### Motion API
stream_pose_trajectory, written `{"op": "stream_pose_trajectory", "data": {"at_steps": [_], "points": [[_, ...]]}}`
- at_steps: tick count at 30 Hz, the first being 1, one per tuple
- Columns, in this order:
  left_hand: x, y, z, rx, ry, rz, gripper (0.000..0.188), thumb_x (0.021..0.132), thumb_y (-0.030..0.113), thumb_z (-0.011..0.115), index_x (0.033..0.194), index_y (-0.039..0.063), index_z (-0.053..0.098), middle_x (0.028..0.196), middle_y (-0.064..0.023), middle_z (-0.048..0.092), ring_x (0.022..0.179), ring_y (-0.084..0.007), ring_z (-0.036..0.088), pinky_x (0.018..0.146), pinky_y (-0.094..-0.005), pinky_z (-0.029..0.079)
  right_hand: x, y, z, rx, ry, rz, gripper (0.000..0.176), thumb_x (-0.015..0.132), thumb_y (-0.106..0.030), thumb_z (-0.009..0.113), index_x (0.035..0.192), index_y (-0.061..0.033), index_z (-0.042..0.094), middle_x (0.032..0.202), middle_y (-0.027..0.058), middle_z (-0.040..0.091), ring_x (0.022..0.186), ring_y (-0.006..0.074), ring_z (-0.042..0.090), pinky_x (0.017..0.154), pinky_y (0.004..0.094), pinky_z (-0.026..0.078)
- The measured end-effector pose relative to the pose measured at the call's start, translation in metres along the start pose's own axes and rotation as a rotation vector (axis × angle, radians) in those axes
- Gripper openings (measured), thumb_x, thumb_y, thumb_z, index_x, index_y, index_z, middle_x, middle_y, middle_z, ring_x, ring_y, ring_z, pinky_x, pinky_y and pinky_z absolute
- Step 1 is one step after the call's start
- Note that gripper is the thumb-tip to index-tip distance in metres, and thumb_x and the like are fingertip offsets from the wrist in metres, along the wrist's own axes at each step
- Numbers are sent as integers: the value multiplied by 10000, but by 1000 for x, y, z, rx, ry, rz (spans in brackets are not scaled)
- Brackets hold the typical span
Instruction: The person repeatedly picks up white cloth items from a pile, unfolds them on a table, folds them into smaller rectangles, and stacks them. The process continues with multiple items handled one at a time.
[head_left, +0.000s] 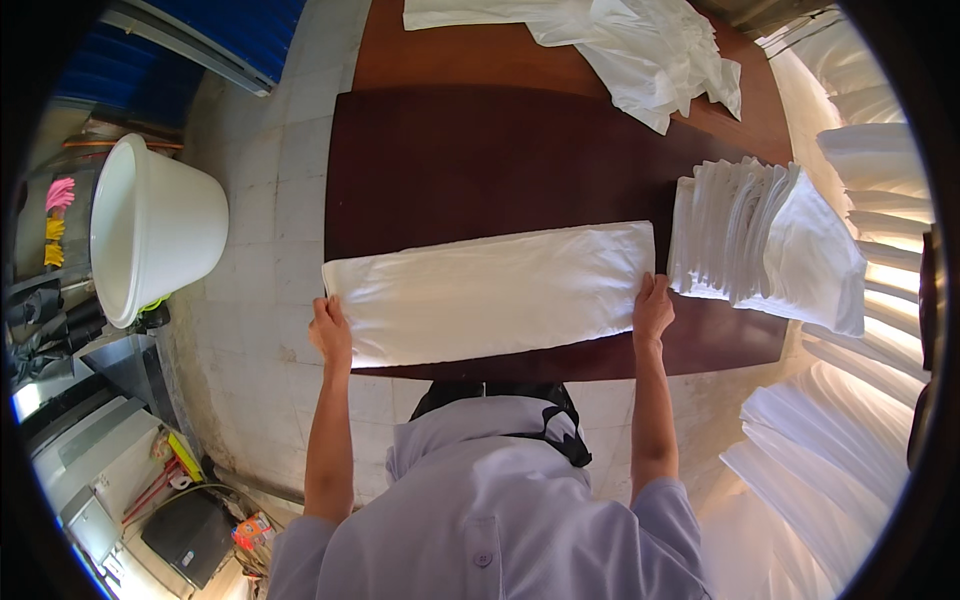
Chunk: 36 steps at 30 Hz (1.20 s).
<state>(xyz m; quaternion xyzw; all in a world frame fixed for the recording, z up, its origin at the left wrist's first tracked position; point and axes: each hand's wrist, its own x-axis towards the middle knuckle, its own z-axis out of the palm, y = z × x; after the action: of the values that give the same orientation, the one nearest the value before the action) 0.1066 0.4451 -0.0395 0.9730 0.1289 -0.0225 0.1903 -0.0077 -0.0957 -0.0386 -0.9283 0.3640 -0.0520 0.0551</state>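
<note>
A white cloth (495, 292), folded into a long flat strip, stretches between my two hands above the near part of a dark brown table (480, 165). My left hand (330, 330) grips its left end, close to the table's left edge. At the other end, my right hand (653, 309) pinches the cloth's right edge between thumb and fingers. Just right of that hand stands a stack of folded white cloths (735, 232), its layers showing as close ridges. The underside of the held cloth is hidden.
Loose white cloths (622, 52) lie heaped on a lighter brown tabletop (465, 60) at the far side. A large white tub (172, 225) stands on the tiled floor (255, 300) to the left. More white fabric (825, 465) hangs along the right. Pink and yellow gloves (58, 196) are at far left.
</note>
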Motion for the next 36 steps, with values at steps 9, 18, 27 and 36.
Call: {"op": "stream_pose_trajectory", "data": {"at_steps": [9, 18, 27, 36], "points": [[-78, 152, 10, -59, -201, 943, 586, 930, 348, 495, 1422, 55, 370, 1449, -117, 404, 1387, -259, 311, 1133, -548, 97, -136, -188, -9, 199, -271, -1116, 631, 841, -441, 582, 1350, -88, 464, 1446, 94, 388, 1386, 275, 271, 1125, 529, 192], [-19, 34, 0, 315, -98, 512, 688, 918, 443, 450, 1486, 110, 247, 1561, -126, 156, 1440, -293, 141, 1117, -576, 89, 43, -16, 5, -3, -33, -604, 549, 981, -370, 344, 1453, -90, 319, 1481, 105, 354, 1385, 337, 270, 1140, 485, 192], [-36, 20, 13, 199, 61, 467, 630, 910, 309, 509, 1462, 88, 302, 1544, -150, 203, 1425, -306, 196, 1116, -578, 88, -10, -49, -3, -228, 143, -476, 548, 906, -325, 515, 1399, -108, 414, 1445, 79, 394, 1366, 335, 302, 1128, 493, 227], [-59, 17, 8, 278, 0, 603, 606, 941, 343, 460, 1473, 112, 282, 1545, -145, 190, 1427, -304, 176, 1109, -586, 119, -57, -33, 0, 0, 67, -529, 538, 949, -313, 431, 1447, -136, 332, 1468, 108, 365, 1393, 265, 266, 1146, 465, 168]]}}
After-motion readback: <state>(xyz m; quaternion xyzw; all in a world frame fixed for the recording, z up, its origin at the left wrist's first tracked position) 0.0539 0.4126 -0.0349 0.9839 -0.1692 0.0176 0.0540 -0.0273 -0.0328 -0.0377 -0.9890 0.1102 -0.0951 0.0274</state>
